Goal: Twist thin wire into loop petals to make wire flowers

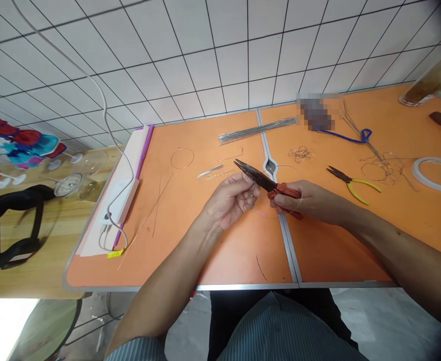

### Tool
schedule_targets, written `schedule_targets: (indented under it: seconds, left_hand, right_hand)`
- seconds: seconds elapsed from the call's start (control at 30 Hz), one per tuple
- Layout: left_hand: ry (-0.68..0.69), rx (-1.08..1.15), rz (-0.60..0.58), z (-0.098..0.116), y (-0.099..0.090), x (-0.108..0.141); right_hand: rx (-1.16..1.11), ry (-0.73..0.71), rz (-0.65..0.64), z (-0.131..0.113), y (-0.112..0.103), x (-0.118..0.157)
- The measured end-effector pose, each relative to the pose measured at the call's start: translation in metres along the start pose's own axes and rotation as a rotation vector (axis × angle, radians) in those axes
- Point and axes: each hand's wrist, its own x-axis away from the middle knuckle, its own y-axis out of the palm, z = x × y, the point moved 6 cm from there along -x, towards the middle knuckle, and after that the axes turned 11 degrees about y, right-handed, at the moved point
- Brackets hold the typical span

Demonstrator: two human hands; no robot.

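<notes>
Orange folding tabletop (243, 250) fills the head view, split by a metal seam, and both hands work just above it. The right hand (310, 200) closes around the red handles of a pair of needle-nose pliers (260, 176). Their long axis runs from lower right to upper left, with the dark, narrow jaws nearly together and pointing up-left, away from the person. The left hand (230, 200) pinches a small bent wire piece (252, 190) between thumb and fingers, right by the pliers' nose; whether the jaws grip it is too small to tell.

One glass jar (429, 80) stands at the far right corner, cut off by the frame, with brownish contents. Beyond the hands lies one bundle of straight silver rods (258, 130), with one thin wire loop (182, 158) to its left and one small tangle of wire (301, 154) to its right. A second pair of pliers, with yellow handles (353, 185), lies open near the right hand, and one roll of clear tape (436, 174) sits further right. A white power strip (120, 200) lies along the left edge. A pixelated object (314, 113) at the far edge trails a blue cord (344, 135).
</notes>
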Motion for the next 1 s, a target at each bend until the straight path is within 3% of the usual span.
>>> schedule_targets:
  seconds: [0.23,0.53,0.7,1.0]
  left_hand:
    - [-0.018,-0.002,0.014,-0.003,-0.002,-0.001]
    - [-0.017,0.008,-0.014,-0.007,-0.009,-0.004]
    - [-0.032,-0.009,-0.008,-0.010,-0.012,-0.007]
    - [-0.061,0.008,0.023,-0.011,-0.015,-0.009]
  right_hand:
    - [-0.121,0.013,-0.078,-0.001,0.008,-0.002]
    - [-0.107,0.017,-0.115,0.000,0.011,-0.002]
    - [-0.042,-0.001,-0.084,0.003,0.015,-0.005]
    - [-0.216,0.036,-0.092,0.008,0.025,-0.009]
